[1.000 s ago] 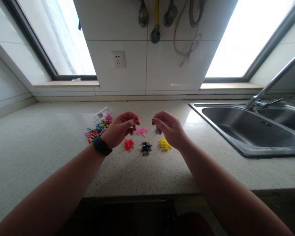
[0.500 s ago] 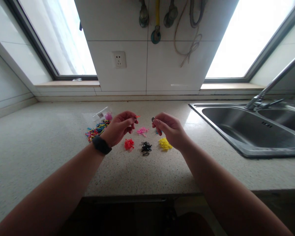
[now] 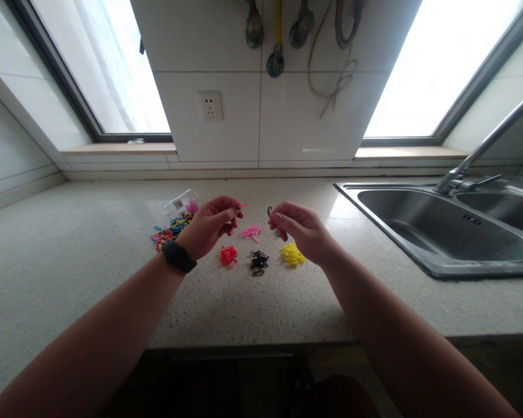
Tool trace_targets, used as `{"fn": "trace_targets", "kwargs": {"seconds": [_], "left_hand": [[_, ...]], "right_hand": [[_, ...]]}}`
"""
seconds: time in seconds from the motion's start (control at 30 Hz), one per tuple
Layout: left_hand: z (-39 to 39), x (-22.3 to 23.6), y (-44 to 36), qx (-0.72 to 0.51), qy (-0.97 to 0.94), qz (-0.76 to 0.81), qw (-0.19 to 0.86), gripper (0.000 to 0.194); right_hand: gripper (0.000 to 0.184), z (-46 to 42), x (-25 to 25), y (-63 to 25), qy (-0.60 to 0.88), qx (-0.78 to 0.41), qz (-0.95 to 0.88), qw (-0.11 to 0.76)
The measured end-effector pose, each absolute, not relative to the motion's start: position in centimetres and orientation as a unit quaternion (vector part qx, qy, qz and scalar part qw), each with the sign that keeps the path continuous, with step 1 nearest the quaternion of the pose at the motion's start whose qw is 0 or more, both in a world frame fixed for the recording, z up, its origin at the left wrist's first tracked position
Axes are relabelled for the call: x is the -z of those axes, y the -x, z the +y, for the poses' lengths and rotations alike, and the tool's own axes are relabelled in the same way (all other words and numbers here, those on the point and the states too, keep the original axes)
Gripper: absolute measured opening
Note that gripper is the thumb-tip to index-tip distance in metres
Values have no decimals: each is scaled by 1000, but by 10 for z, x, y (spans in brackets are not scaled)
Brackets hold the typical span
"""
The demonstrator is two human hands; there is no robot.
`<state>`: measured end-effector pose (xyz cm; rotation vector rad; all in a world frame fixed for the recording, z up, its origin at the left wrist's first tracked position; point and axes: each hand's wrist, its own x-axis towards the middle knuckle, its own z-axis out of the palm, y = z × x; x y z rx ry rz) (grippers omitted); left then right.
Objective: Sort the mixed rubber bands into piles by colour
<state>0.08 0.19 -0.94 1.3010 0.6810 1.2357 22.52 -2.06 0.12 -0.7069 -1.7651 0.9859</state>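
Note:
My left hand, with a dark watch on its wrist, pinches a small red rubber band between thumb and fingers. Opposite it, my right hand pinches a black rubber band. Both hands hover over the counter, apart from each other. Below them lie little heaps of bands: pink, red, black and yellow. A blue heap is mostly hidden by my right hand. A mixed-colour pile lies beside my left wrist.
A clear plastic bag with a pink round thing lies behind the mixed pile. The steel sink with its tap is set into the counter at the right. A tiled wall rises at the back.
The black band in my right hand now sticks up a little more from the fingertips. My left hand keeps its pinch almost unchanged, and the heaps look the same.

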Motion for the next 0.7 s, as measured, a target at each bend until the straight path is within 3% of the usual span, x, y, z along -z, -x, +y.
{"fn": "trace_targets", "kwargs": {"seconds": [0.1, 0.27, 0.7], "left_hand": [[2, 10, 0, -527, -559, 289, 571, 11], [2, 10, 0, -523, -568, 293, 565, 13], [5, 12, 0, -510, -591, 296, 551, 12]], "right_hand": [[19, -19, 1, -229, 320, -301, -788, 431], [13, -9, 8, -238, 322, -65, -907, 263], [8, -2, 18, -240, 351, -43, -924, 143]]}}
